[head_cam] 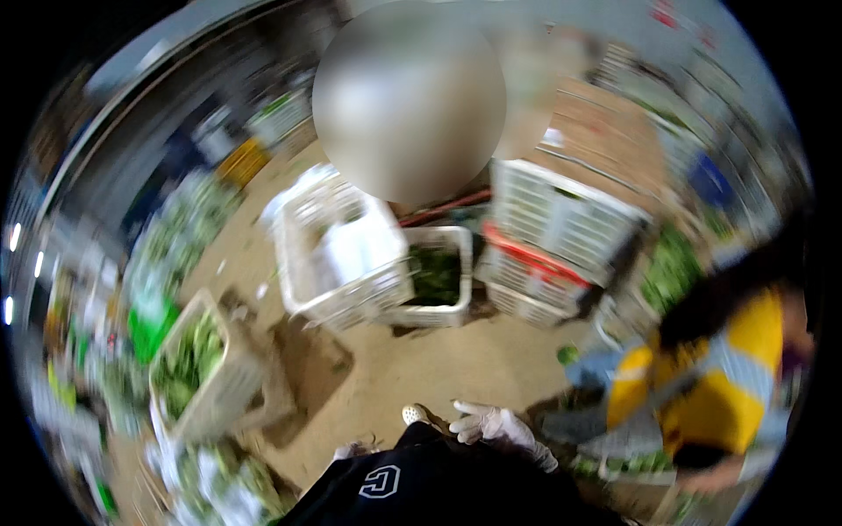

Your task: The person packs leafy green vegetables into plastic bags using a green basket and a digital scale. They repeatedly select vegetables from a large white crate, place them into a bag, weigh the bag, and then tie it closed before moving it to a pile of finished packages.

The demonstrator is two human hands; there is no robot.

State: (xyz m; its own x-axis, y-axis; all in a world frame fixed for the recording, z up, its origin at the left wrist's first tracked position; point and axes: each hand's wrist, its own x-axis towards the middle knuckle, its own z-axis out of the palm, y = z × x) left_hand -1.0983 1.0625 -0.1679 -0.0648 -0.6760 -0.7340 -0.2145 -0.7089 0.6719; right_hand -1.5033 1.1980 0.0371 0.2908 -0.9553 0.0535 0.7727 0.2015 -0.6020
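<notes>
My right hand (485,423), in a whitish glove, is low in front of my dark clothing, fingers apart and nothing in it. Partly hidden at the edge of my clothing is my left hand (355,450), also gloved; its fingers are too blurred to read. Beyond them on the floor stands a white plastic crate (289,263) with white bags or sheeting inside. Touching its right side is a smaller white crate (464,263) holding dark leafy greens. To the left, a crate of green vegetables (240,375) rests on stacked crates.
Stacked white crates (559,210), one red-rimmed, carry a cardboard box (605,138). At right, a person in a yellow vest (717,388) bends near leafy greens (671,269). Bagged vegetables (223,483) lie at lower left, and more bags (184,230) line the upper left. A green bag (151,329) is nearby.
</notes>
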